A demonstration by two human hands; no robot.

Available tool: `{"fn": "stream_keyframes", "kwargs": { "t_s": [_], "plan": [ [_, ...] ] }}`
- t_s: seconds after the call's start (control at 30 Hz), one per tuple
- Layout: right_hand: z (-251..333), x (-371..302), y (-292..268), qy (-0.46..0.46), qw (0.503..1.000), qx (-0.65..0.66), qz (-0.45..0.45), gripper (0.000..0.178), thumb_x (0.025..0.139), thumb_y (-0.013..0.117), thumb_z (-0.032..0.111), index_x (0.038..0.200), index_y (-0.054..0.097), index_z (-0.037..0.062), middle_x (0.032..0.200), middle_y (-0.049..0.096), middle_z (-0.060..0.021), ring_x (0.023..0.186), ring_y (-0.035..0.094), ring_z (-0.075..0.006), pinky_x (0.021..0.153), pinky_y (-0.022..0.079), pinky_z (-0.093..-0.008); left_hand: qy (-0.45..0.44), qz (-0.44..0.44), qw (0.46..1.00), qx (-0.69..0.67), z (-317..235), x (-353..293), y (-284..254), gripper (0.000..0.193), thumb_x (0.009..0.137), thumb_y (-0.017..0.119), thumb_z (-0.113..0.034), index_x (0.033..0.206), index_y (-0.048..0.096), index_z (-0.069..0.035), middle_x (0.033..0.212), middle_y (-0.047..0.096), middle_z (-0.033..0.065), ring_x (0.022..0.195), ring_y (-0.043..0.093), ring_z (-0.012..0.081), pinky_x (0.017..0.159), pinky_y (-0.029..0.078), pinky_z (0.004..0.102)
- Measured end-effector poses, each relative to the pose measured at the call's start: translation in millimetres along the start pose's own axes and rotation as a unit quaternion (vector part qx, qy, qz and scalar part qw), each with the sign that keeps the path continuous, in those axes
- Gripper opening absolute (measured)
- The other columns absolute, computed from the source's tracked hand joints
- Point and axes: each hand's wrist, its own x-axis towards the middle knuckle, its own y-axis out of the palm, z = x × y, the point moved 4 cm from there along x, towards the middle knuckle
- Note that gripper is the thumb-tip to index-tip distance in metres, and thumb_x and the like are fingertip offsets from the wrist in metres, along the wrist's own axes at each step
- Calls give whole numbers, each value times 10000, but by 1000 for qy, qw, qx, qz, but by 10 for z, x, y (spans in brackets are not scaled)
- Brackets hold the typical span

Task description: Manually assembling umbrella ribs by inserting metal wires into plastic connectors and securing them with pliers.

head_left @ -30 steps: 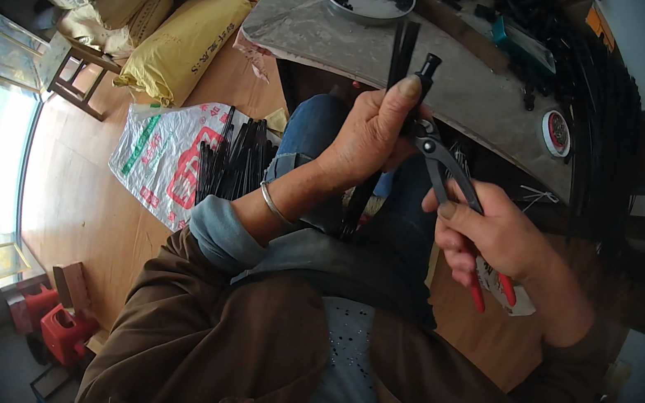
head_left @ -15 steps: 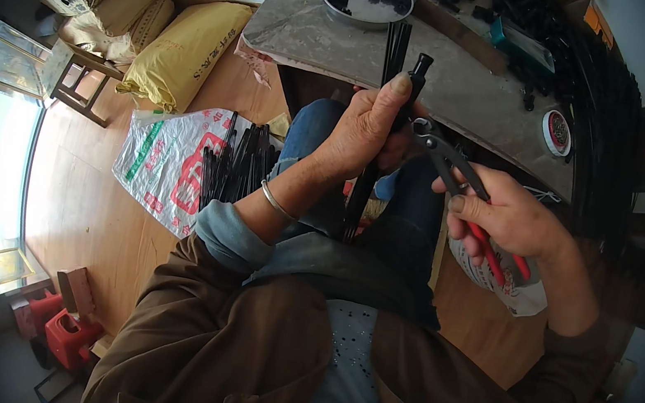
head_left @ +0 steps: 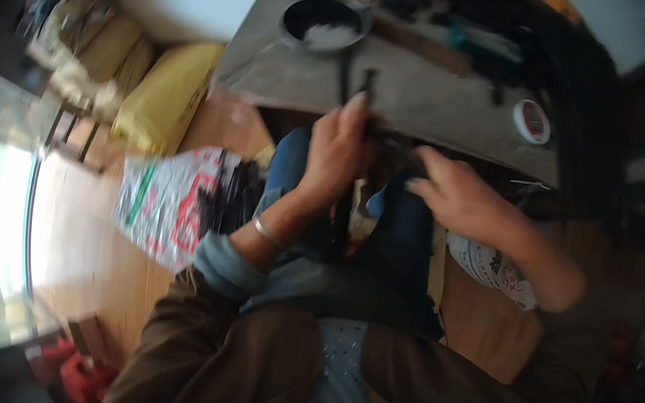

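Motion blurs the whole view. My left hand [head_left: 336, 152] is closed around a bundle of thin black rods [head_left: 344, 80], held upright over my lap by the table edge. A thicker black piece with a wider top [head_left: 369, 83] sticks up beside its thumb. To the right, my right hand [head_left: 468, 206] is closed on a pair of pliers [head_left: 400, 140], whose dark head reaches toward the left hand. The pliers' red handles are hidden in the right hand. Whether the jaws touch the black piece cannot be made out.
On the grey table [head_left: 275, 69] stand a round metal pan [head_left: 325, 27] with black and white contents, a teal box [head_left: 484, 42], a round tin [head_left: 532, 122] and heaped black parts. More black rods [head_left: 235, 197] lie on a white sack [head_left: 164, 199] at left. A yellow sack [head_left: 167, 99] leans behind.
My view has shifted, blurring everything. My right hand has risen and turned, its back now upward, bringing the pliers level; the red handles no longer show. My left hand keeps its hold.
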Motion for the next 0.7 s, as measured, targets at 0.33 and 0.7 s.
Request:
{"fn": "stream_keyframes", "kwargs": {
  "t_s": [0.33, 0.7],
  "plan": [
    [-863, 847, -217, 48, 941, -264, -205, 452, 821, 649, 431, 961, 545, 14, 898, 639, -173, 864, 639, -360, 721, 503, -449, 33, -73, 996, 27, 133, 327, -130, 271, 898, 651, -294, 785, 486, -111, 592, 453, -26, 411, 420, 78, 373, 340, 236],
    [-578, 298, 646, -125, 970, 190, -91, 351, 867, 643, 262, 1114, 568, 24, 1039, 599, -91, 833, 621, -252, 697, 510, -356, 231, -93, 963, -104, -1058, 525, -177, 279, 944, 569, -295, 758, 480, -108, 585, 415, -12, 489, 405, 99, 471, 346, 251]
  ]
}}
